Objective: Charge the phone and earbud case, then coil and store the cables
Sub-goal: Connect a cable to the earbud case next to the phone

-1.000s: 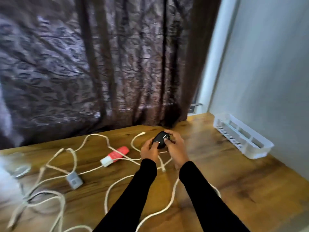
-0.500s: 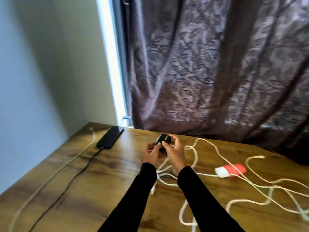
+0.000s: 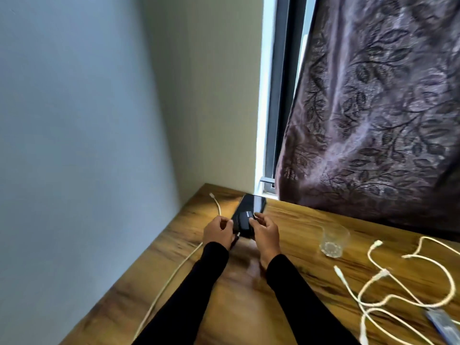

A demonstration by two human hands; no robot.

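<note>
A black phone (image 3: 252,204) lies flat in the table's far left corner. Just in front of it, over its near end, my right hand (image 3: 265,233) pinches the small black earbud case (image 3: 245,220). My left hand (image 3: 218,231) is curled beside the case, and a thin black cable's plug (image 3: 236,240) sticks out from its fingers towards the case. Whether the plug touches the case is hidden. A white cable (image 3: 174,272) runs along the table's left edge, its free end (image 3: 212,195) lying near the phone.
The wooden table (image 3: 249,307) meets a grey wall on the left and a window with a dark leaf-patterned curtain (image 3: 373,120) behind. A clear glass (image 3: 333,241) stands to the right of my hands. Loose white cables (image 3: 398,282) and a grey-blue object (image 3: 441,323) lie at the right.
The view has swung left. Both hands have carried the earbud case from the tangle of white cables over to the phone in the left corner, and my left hand now holds the black cable.
</note>
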